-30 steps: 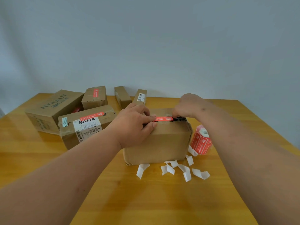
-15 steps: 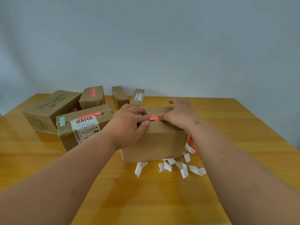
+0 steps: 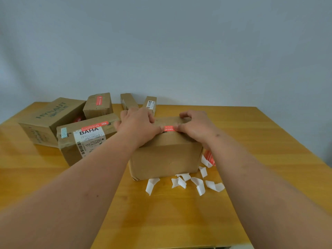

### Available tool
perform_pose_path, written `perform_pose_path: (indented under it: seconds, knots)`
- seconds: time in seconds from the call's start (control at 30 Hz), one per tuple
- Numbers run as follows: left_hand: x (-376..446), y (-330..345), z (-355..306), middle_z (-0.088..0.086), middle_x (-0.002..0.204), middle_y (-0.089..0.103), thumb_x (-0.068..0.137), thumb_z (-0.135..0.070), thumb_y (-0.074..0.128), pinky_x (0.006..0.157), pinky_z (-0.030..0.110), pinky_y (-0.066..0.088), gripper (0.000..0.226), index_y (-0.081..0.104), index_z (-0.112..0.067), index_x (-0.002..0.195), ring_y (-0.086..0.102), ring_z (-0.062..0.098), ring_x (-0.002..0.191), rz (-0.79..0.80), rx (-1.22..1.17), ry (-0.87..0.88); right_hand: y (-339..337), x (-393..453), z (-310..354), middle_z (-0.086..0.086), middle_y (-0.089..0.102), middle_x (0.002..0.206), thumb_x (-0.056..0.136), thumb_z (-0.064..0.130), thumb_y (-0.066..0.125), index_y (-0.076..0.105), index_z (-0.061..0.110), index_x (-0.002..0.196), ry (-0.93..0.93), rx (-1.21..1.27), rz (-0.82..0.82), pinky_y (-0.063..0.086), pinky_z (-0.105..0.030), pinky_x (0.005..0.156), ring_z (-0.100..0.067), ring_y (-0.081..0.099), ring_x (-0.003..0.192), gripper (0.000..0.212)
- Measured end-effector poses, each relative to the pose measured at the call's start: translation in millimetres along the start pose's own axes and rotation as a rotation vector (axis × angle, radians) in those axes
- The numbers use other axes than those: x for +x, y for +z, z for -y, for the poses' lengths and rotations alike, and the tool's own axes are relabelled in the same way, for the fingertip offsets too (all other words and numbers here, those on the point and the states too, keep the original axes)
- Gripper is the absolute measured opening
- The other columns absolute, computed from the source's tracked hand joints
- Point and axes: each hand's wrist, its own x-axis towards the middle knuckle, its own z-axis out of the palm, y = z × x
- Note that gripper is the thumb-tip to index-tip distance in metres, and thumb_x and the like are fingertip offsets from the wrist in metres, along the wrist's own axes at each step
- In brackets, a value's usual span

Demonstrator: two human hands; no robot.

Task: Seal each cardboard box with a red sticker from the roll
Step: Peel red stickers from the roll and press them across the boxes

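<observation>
Red sticker (image 3: 168,128) lies across the top of the near cardboard box (image 3: 166,159), over the flap seam, only its middle showing between the two hands. Left hand (image 3: 139,127) rests on the box top with fingers curled over it, fingertips at the sticker's left end; it holds nothing that I can see. Right hand (image 3: 195,127) sits on the sticker's right end, fingers bent, thumb low along the strip; whether it pinches the end or only presses cannot be told. Judgement: sticker is thin, limp and tacky, so best handled by the free ends and smoothed from the middle outward; box is light, stiff corrugated board, top flaps likely to give under pressure, so press over the edges and steady it by the sides. Sticker roll (image 3: 209,156) is just behind the box's right corner, mostly hidden by the right forearm. White backing scraps (image 3: 181,182) litter the wooden table (image 3: 269,159) in front of the box. To the left, the BAHA-labelled box (image 3: 86,139) and a small box (image 3: 98,106) behind it already carry red stickers; the HYNAUT box (image 3: 50,119) shows none on its visible faces.
</observation>
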Motion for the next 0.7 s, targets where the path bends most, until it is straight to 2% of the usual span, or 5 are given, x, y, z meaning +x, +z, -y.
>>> perform_pose_path:
  seconds: [0.2, 0.3, 0.47, 0.63, 0.7]
  knots:
    - [3.7, 1.9, 6.2, -0.011, 0.104, 0.049, 0.088, -0.013, 0.05, 0.095, 0.039, 0.032, 0.021, 0.052, -0.034, 0.095, 0.042, 0.018, 0.108, -0.028, -0.189, -0.029, 4.0, 5.9, -1.5, -0.003, 0.05, 0.137, 0.093, 0.014, 0.048, 0.058, 0.022, 0.129, 0.051, 0.167, -0.085, 0.044, -0.025, 0.081, -0.016, 0.049, 0.108, 0.039]
    - [4.6, 8.7, 4.2, -0.008, 0.113, 0.048, 0.092, -0.033, 0.052, 0.093, 0.042, 0.028, 0.014, 0.05, -0.03, 0.105, 0.039, 0.019, 0.112, -0.068, -0.042, -0.004, 13.2, 10.5, -1.3, -0.004, 0.046, 0.132, 0.084, 0.044, 0.066, 0.056, 0.021, 0.127, 0.04, -0.01, -0.118, 0.046, -0.041, 0.1, -0.025, 0.053, 0.115, 0.05]
    - [8.0, 8.3, 7.1, -0.008, 0.116, 0.05, 0.09, -0.025, 0.052, 0.088, 0.038, 0.023, 0.015, 0.048, -0.033, 0.102, 0.037, 0.016, 0.106, -0.072, -0.1, -0.012, 13.3, 18.0, -5.6, -0.006, 0.046, 0.134, 0.09, 0.022, 0.051, 0.061, 0.026, 0.121, 0.05, 0.012, -0.126, 0.048, -0.043, 0.1, -0.027, 0.054, 0.112, 0.033]
    - [3.8, 11.6, 4.1, -0.004, 0.119, 0.047, 0.081, -0.067, 0.055, 0.099, 0.045, 0.03, 0.047, 0.047, -0.03, 0.11, 0.04, 0.022, 0.12, -0.052, 0.043, 0.019, 13.2, 8.8, 0.5, -0.003, 0.035, 0.136, 0.075, 0.063, 0.068, 0.051, 0.03, 0.132, 0.019, -0.146, -0.036, 0.043, -0.044, 0.104, -0.027, 0.045, 0.122, 0.068]
    - [7.5, 8.7, 6.7, -0.004, 0.119, 0.048, 0.08, -0.059, 0.063, 0.1, 0.045, 0.031, 0.039, 0.046, -0.033, 0.104, 0.041, 0.023, 0.12, -0.021, -0.019, 0.008, 7.5, 8.4, 0.3, -0.003, 0.035, 0.137, 0.078, 0.052, 0.073, 0.055, 0.031, 0.131, 0.033, -0.052, 0.014, 0.043, -0.041, 0.103, -0.025, 0.046, 0.121, 0.06]
